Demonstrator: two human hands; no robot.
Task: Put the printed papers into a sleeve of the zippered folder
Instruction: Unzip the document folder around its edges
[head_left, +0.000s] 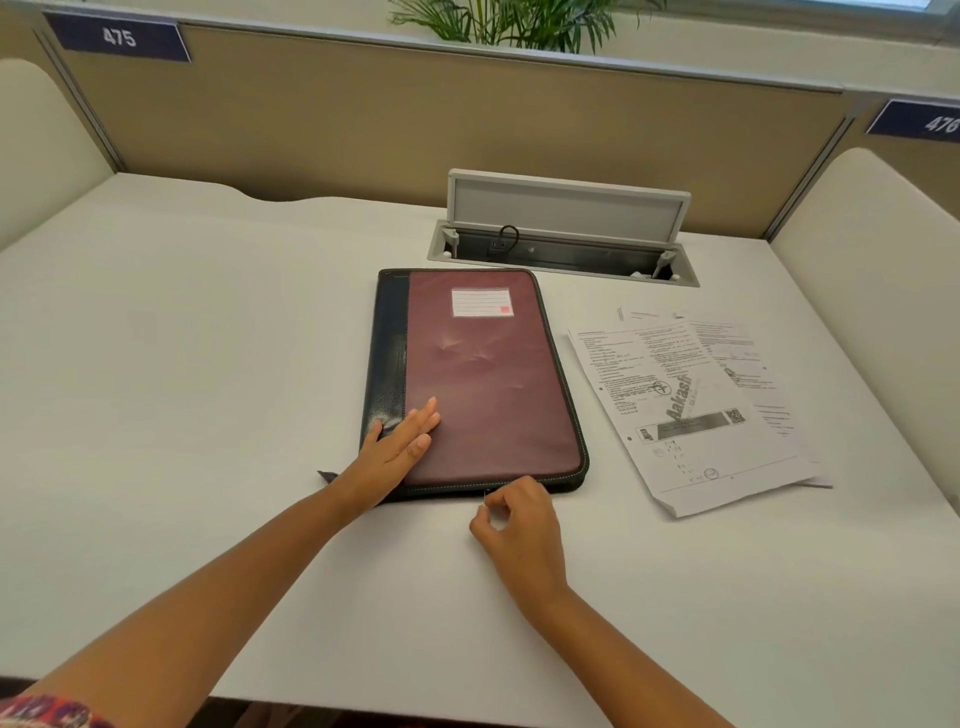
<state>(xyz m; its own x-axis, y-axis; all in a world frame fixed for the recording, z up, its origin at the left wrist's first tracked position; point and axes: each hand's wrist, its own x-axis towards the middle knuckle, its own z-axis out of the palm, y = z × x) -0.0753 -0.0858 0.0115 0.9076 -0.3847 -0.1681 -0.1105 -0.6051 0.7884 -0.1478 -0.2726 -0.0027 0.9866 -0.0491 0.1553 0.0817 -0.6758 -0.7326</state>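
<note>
A maroon zippered folder (483, 379) with a dark spine and a white label lies closed in the middle of the white desk (182, 389). My left hand (397, 447) rests flat on its near left corner, fingers spread. My right hand (511, 512) is at the folder's near edge, thumb and forefinger pinched at the zipper pull there. The printed papers (691, 410) lie fanned in a loose stack on the desk to the right of the folder, apart from both hands.
An open cable box (563, 244) with its grey lid raised is set into the desk just behind the folder. Beige partition walls with number plates 475 and 476 enclose the desk at the back and sides. A plant (519, 23) stands beyond the partition.
</note>
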